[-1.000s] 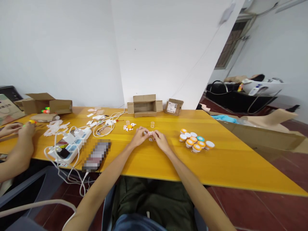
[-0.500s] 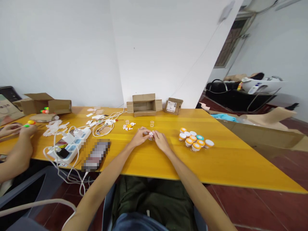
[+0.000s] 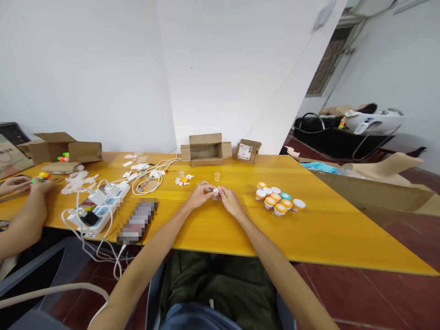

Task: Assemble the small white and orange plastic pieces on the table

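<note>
At the middle of the table my left hand (image 3: pixel 200 195) and my right hand (image 3: pixel 229 200) meet with bent fingers. Pinched between their fingertips is a small round white perforated piece (image 3: pixel 216 191) with dark spots. Part of a clear item shows just under it, mostly hidden by the fingers. Beyond my hands stands a small clear cup (image 3: pixel 217 176). A little pile of white perforated pieces (image 3: pixel 178 182) lies to the left, beside orange and white lids (image 3: pixel 185 179). To the right is a cluster of clear jars (image 3: pixel 276 198) with orange, white and teal lids.
An open cardboard box (image 3: pixel 206 153) and a smaller box (image 3: pixel 247 151) stand by the wall. On the left are a power strip (image 3: pixel 106 208) with tangled white cables and a phone (image 3: pixel 137 222). Another person's hands (image 3: pixel 43 183) handle a colourful item at far left.
My hands stay almost in place, with the white piece still between the fingertips. At far left the other person's hands and the colourful item have shifted slightly.
</note>
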`<action>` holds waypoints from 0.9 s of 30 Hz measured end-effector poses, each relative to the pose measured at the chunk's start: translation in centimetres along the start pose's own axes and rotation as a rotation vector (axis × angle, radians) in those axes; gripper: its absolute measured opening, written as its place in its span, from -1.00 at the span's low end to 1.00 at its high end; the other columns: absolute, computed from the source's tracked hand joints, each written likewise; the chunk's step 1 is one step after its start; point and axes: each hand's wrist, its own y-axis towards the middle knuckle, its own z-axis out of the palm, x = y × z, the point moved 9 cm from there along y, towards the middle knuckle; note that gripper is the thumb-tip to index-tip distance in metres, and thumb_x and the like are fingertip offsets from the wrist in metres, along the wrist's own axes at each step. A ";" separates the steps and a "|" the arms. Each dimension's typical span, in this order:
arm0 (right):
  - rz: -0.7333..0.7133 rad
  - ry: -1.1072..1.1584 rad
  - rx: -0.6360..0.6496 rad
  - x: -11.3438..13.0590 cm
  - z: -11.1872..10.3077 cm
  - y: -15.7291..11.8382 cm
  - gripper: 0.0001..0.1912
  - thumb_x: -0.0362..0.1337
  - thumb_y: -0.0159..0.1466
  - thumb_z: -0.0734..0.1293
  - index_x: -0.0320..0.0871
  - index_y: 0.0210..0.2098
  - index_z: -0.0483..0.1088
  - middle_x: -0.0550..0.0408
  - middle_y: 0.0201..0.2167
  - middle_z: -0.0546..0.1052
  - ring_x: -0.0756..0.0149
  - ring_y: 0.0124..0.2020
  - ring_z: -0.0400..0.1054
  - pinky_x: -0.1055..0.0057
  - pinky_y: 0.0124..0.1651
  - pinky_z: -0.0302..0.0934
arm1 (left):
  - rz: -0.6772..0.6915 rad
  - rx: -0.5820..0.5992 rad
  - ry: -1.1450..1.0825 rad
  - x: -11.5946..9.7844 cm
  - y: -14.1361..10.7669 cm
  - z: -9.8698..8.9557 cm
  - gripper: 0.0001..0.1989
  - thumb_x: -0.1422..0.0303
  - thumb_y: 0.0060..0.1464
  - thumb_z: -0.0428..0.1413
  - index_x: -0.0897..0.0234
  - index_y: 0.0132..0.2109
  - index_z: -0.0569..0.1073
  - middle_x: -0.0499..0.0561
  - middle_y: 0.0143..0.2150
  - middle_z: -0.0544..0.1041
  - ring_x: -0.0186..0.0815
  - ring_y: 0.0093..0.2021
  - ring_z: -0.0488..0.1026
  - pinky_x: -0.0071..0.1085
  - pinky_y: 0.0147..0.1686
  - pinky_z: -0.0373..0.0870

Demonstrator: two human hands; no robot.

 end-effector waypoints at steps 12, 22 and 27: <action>0.011 -0.003 0.022 -0.4 0.1 0.2 -0.54 0.10 0.35 0.09 -0.03 -0.52 0.27 0.11 -0.57 0.45 0.21 -0.47 0.34 0.36 -0.34 0.15 | 0.002 0.002 -0.014 0.1 0.1 0.0 -0.85 0.34 0.08 0.27 0.16 -0.18 0.67 0.00 -0.22 0.58 -0.26 -0.15 0.46 -0.27 0.04 0.39; 0.031 0.002 0.030 -0.6 0.1 0.1 -0.55 0.07 0.36 0.09 -0.03 -0.52 0.26 0.12 -0.56 0.47 0.21 -0.47 0.37 0.35 -0.34 0.18 | -0.008 0.019 -0.015 0.2 0.1 0.1 -0.84 0.35 0.08 0.27 0.14 -0.15 0.67 0.01 -0.20 0.59 -0.24 -0.12 0.46 -0.27 0.05 0.39; 0.013 0.029 0.013 -0.5 0.1 0.1 -0.52 0.12 0.36 0.08 -0.03 -0.52 0.27 0.13 -0.58 0.46 0.23 -0.49 0.36 0.36 -0.35 0.18 | -0.011 0.023 -0.012 0.2 0.1 0.2 -0.82 0.35 0.07 0.28 0.13 -0.14 0.67 0.00 -0.20 0.59 -0.23 -0.11 0.47 -0.25 0.06 0.40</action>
